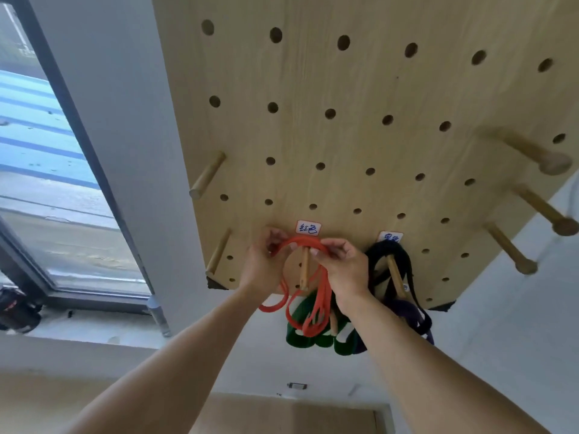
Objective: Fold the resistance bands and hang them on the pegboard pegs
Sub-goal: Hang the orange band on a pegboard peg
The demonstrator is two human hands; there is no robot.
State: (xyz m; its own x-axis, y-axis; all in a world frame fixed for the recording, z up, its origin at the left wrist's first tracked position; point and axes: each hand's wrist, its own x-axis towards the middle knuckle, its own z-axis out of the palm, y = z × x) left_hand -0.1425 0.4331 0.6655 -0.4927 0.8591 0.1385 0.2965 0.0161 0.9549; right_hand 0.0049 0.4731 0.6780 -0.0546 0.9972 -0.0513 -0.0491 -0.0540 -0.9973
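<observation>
A folded red resistance band [319, 296] arches over a wooden peg [304, 270] low on the wooden pegboard [360, 136], under a white handwritten label [308, 228]. My left hand [261, 267] pinches the band's top on the left of the peg. My right hand [343, 267] pinches it on the right. The band's loops dangle below the board's bottom edge. A black band [376, 255] hangs on the neighbouring peg [396, 275] to the right, under a second label [390, 237]. Green bands [297, 332] and a purple band [407, 311] hang lower down.
Bare pegs stick out at the board's left [206, 176] [218, 251] and right [532, 151] [545, 208] [507, 249]. A window [47, 151] with a dark frame is to the left, a white wall lies below the board.
</observation>
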